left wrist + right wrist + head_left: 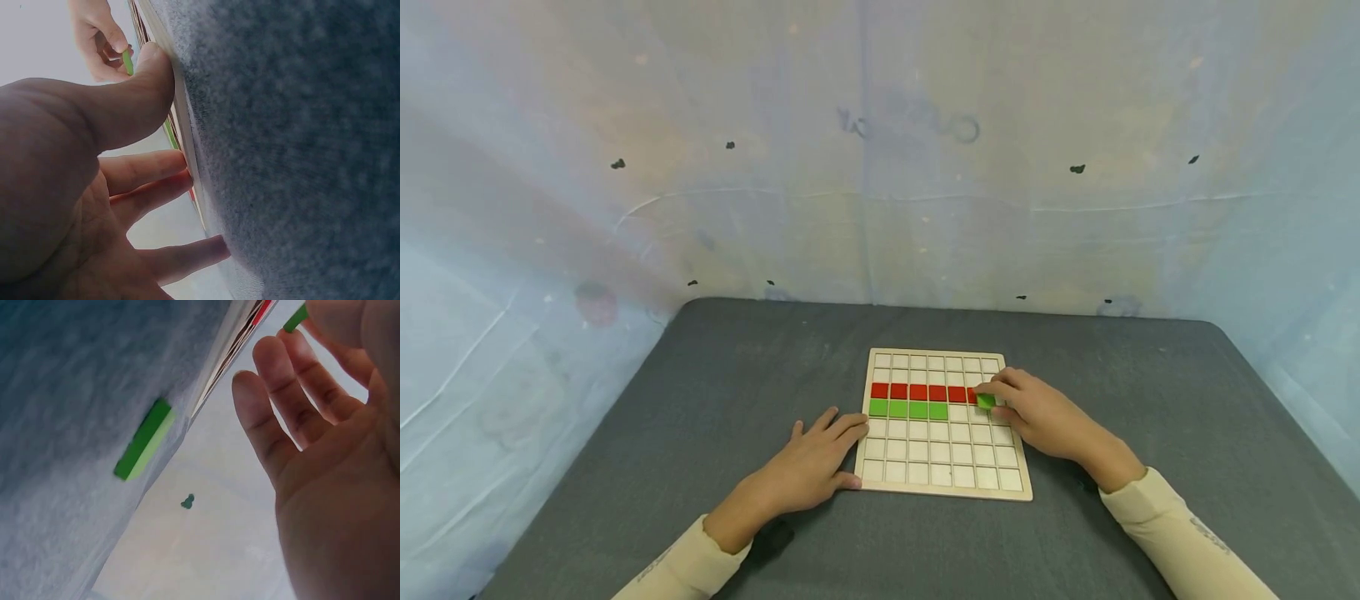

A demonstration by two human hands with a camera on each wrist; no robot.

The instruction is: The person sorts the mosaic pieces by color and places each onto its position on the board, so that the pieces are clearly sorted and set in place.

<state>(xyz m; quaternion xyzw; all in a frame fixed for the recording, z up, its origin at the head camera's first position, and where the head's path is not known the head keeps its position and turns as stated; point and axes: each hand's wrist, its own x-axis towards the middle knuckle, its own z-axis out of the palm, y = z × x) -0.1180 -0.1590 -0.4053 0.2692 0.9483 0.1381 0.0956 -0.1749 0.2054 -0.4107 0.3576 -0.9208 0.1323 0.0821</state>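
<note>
A wooden grid board [943, 493] lies on the dark table. Across one of its rows runs a line of several red tiles [918, 392]. Just below them, several green tiles [898, 409] fill the left part of the following row. My right hand [1047, 412] pinches another green tile [986, 401] between thumb and fingers, over the right end of the red row and partly covering it. My left hand [808, 467] rests at the board's left edge, its fingers spread and fairly straight; thumb and fingertips touch the rim.
In the right wrist view a loose green tile [144, 440] lies on the table beside the board; my right hand or arm hides it from the head view. The grey table [760, 358] reaches back to a pale fabric wall [925, 233].
</note>
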